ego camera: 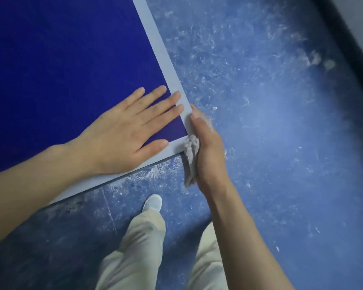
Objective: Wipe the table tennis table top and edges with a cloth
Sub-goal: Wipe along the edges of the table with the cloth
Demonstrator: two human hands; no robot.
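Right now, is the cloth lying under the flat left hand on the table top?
No, the cloth is held in the right hand against the table's corner edge; the left hand rests bare on the table.

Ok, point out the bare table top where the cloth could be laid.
Bare blue table top lies beyond the flat left hand, bordered by the white line. The corner is crowded: the right hand presses the cloth there.

I see a sports room: a blue table tennis table (61, 59) under my hands, scuffed blue sports flooring (260, 122) beyond.
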